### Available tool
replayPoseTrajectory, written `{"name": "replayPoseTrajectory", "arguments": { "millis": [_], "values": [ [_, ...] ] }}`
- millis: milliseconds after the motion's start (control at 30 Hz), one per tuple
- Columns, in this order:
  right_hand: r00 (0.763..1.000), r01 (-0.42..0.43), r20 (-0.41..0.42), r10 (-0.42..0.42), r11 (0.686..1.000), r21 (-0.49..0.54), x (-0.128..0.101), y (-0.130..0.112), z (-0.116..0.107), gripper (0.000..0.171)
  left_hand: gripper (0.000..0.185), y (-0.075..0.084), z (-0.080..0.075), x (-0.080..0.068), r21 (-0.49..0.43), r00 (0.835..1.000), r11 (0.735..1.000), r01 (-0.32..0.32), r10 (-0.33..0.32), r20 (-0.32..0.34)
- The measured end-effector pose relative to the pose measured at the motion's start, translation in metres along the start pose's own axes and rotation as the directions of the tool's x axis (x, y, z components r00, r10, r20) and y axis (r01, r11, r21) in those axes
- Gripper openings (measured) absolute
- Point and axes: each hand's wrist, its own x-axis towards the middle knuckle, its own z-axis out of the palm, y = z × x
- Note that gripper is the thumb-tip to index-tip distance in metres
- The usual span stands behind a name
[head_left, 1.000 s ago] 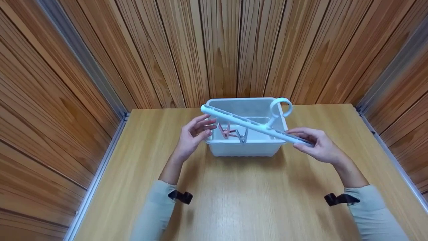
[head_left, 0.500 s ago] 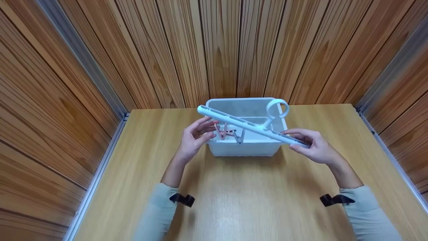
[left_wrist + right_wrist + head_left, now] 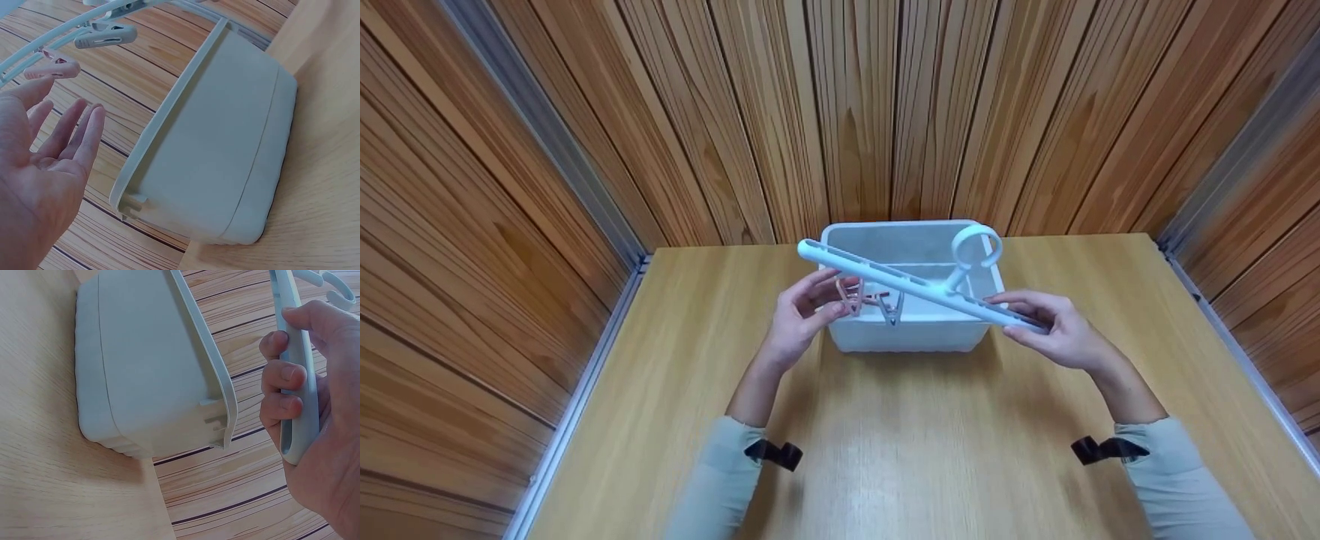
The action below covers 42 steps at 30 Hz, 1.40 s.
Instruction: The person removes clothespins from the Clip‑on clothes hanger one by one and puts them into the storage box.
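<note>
A light-blue plastic clothes hanger (image 3: 877, 274) with an open hook ring is held at a slant over the white tub, its left end higher. My right hand (image 3: 1061, 334) grips its lower right end, fingers wrapped round the bar in the right wrist view. Under the bar hang a pink clothes peg (image 3: 53, 68) and a grey clothes peg (image 3: 106, 36). My left hand (image 3: 796, 319) is at the pink peg, thumb tip right by it, the other fingers loosely bent and spread apart in the left wrist view.
The white plastic tub (image 3: 915, 337) stands on the wooden table (image 3: 915, 435) near its back edge, directly below the hanger. Wood-plank walls (image 3: 870, 112) rise behind and at both sides, with metal posts at the corners.
The hanger and its pegs have shifted slightly left and down with my right hand. My left hand has moved slightly right, so the pink peg now lies between its thumb and fingers.
</note>
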Motion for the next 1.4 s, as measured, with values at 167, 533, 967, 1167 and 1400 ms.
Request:
{"name": "replayPoseTrajectory", "arguments": {
  "millis": [167, 533, 967, 1167, 1400],
  "values": [
    [1.000, 0.004, 0.001, -0.004, 1.000, 0.012, 0.000, 0.000, 0.001, 0.041, 0.054, 0.000, 0.002, -0.002, 0.027, 1.000, 0.999, -0.020, 0.019, 0.010],
    [0.999, -0.042, -0.003, 0.042, 0.999, 0.001, 0.001, 0.000, 0.007, 0.038, 0.056, 0.001, 0.003, -0.003, 0.007, 1.000, 1.000, -0.021, 0.021, 0.023],
    [0.998, -0.060, 0.000, 0.060, 0.998, -0.016, 0.001, 0.002, 0.010, 0.038, 0.048, 0.003, 0.000, -0.006, 0.002, 0.997, 1.000, 0.008, -0.008, 0.079],
    [0.999, -0.054, 0.003, 0.054, 0.999, 0.001, 0.001, 0.001, 0.010, 0.037, 0.048, 0.004, 0.001, -0.006, -0.009, 0.997, 0.999, 0.032, -0.031, 0.069],
    [0.997, -0.072, 0.009, 0.072, 0.997, 0.012, 0.001, 0.001, 0.010, 0.037, 0.049, 0.007, 0.000, -0.005, -0.011, 0.996, 0.999, 0.042, -0.041, 0.078]
  ]
}}
